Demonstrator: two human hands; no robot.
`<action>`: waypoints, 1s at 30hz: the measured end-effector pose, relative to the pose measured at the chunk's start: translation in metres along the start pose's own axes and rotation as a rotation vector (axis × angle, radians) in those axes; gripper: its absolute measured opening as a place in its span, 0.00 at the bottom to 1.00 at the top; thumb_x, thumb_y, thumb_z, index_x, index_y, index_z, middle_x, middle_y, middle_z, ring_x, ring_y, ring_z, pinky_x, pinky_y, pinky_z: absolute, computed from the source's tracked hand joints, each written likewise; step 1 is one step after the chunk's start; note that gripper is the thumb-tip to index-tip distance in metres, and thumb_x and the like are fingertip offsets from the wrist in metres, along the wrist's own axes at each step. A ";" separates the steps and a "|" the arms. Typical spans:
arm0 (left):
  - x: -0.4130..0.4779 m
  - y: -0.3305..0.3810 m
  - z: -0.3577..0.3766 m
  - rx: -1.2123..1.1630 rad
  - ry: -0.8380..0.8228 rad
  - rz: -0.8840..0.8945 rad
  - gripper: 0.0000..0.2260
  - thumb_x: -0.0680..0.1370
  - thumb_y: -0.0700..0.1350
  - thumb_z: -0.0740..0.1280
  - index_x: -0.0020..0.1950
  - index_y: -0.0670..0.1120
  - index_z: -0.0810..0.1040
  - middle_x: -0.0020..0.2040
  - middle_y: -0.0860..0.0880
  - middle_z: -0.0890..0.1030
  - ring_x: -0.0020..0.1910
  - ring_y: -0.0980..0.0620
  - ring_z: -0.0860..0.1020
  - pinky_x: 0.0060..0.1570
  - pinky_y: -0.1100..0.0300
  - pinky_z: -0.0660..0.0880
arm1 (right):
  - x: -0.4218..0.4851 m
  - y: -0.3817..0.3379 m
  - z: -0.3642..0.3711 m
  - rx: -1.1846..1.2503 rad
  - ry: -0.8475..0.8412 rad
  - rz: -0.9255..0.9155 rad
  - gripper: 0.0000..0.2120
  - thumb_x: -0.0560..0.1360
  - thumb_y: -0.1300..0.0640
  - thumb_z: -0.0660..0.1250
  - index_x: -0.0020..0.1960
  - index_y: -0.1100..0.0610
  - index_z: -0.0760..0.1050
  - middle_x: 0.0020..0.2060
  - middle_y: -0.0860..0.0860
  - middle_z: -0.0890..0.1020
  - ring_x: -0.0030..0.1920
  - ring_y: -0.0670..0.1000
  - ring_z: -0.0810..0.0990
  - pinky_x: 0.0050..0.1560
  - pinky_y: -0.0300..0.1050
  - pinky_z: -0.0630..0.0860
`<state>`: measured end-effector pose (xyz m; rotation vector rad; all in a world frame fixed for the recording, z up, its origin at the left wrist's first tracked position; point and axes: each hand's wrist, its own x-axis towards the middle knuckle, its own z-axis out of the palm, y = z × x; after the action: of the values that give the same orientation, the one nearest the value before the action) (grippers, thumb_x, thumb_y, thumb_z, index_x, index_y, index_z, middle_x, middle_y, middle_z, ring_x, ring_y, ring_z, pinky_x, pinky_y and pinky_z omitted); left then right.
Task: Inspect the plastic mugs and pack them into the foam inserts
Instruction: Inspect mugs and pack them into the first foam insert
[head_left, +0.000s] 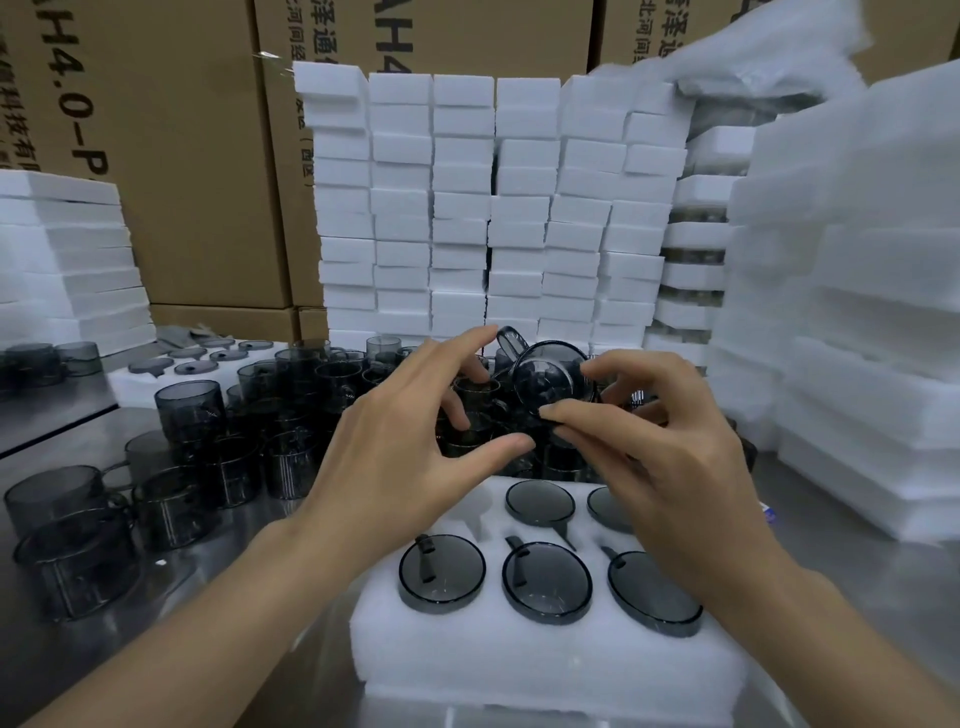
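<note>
The right grip (665, 457) was clamped on a mug (550, 379), thumb under the rim and forefinger on the wall, and held it tipped on its side in the air with the round end toward the camera. The left grip (395, 452) stood apart at 9 o'clock of it, thumb and fingers spread in a loose curve and holding nothing; whether its forefinger touched the handle could not be told. At 6 o'clock lay the insert (519, 660) with five mugs (441, 571) seated and one slot (480, 512) open at its 10 o'clock corner. Behind, at 12 o'clock, loose mugs (291, 415) crowded the desk (62, 426) in front of a foam stack (467, 208). The pinch looked light on smooth plastic, so the mug might have slipped and dropped onto the seated ones or the pile. Its handle seemed likely to catch the foam if turned wrong for the slot, and a hasty look could have passed a flaw.
</note>
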<state>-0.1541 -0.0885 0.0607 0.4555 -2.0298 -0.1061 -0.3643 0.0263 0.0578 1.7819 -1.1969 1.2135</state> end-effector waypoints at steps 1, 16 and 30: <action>0.000 0.001 0.000 0.002 0.007 0.010 0.35 0.74 0.66 0.73 0.80 0.65 0.66 0.60 0.64 0.76 0.48 0.56 0.81 0.41 0.61 0.74 | 0.000 0.000 0.000 0.000 0.002 -0.010 0.10 0.83 0.52 0.69 0.58 0.52 0.88 0.62 0.47 0.75 0.50 0.54 0.79 0.44 0.52 0.79; -0.002 0.004 0.004 0.014 0.125 0.104 0.27 0.75 0.58 0.78 0.73 0.59 0.77 0.57 0.60 0.75 0.42 0.53 0.80 0.41 0.65 0.74 | -0.001 -0.002 0.002 0.062 0.037 -0.043 0.05 0.80 0.54 0.76 0.56 0.51 0.85 0.60 0.47 0.77 0.51 0.52 0.80 0.46 0.47 0.80; 0.000 0.006 0.002 -0.002 0.208 0.156 0.23 0.76 0.53 0.79 0.70 0.53 0.79 0.55 0.58 0.74 0.38 0.53 0.78 0.39 0.72 0.67 | -0.001 -0.004 -0.001 0.109 -0.029 0.167 0.20 0.77 0.40 0.74 0.65 0.45 0.77 0.58 0.36 0.75 0.49 0.42 0.78 0.48 0.31 0.72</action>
<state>-0.1573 -0.0834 0.0610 0.2928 -1.8523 0.0333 -0.3614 0.0284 0.0570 1.8126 -1.3415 1.3754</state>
